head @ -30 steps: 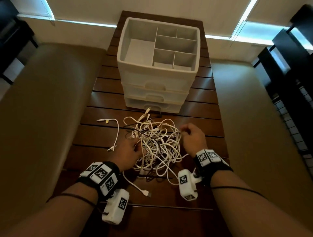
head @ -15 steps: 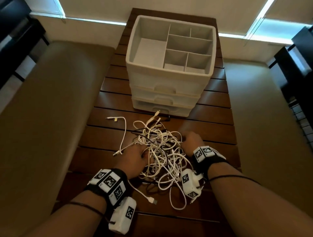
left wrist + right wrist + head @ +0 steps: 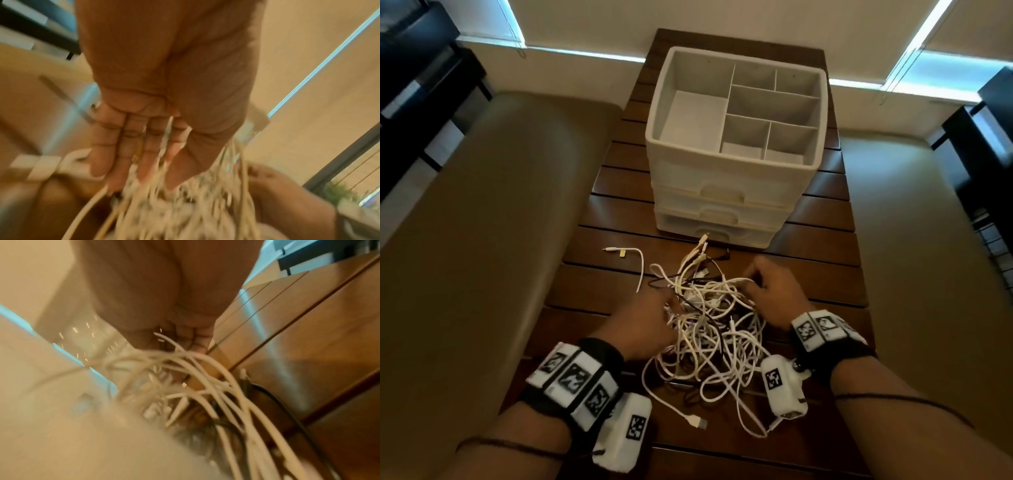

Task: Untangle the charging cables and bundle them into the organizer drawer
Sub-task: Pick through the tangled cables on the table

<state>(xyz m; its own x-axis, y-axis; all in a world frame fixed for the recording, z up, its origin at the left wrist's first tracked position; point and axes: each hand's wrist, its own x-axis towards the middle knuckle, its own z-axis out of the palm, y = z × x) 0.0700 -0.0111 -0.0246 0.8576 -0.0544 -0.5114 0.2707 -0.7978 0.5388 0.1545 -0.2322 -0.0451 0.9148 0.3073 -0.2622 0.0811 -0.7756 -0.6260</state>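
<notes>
A tangle of white and dark charging cables (image 3: 712, 329) lies on the wooden slatted table (image 3: 822, 246), in front of the white organizer (image 3: 736, 192). The organizer's top tray has several empty compartments, with shut drawers below. My left hand (image 3: 664, 310) is sunk into the tangle's left side. Blurred strands (image 3: 185, 203) run between its fingers (image 3: 123, 146) and thumb. My right hand (image 3: 753, 284) grips white strands at the tangle's upper right, fingers curled round the cables (image 3: 205, 378). A short white cable (image 3: 641, 265) lies apart on the left.
Beige padded seats flank the table on the left (image 3: 482, 222) and right (image 3: 921, 246). A loose USB plug (image 3: 697, 422) trails from the tangle toward me. Dark furniture stands at both far sides.
Both hands have worked deeper into the tangle, and the bunch has drawn together between them. The head view has shifted, so the organizer now sits lower and nearer the middle.
</notes>
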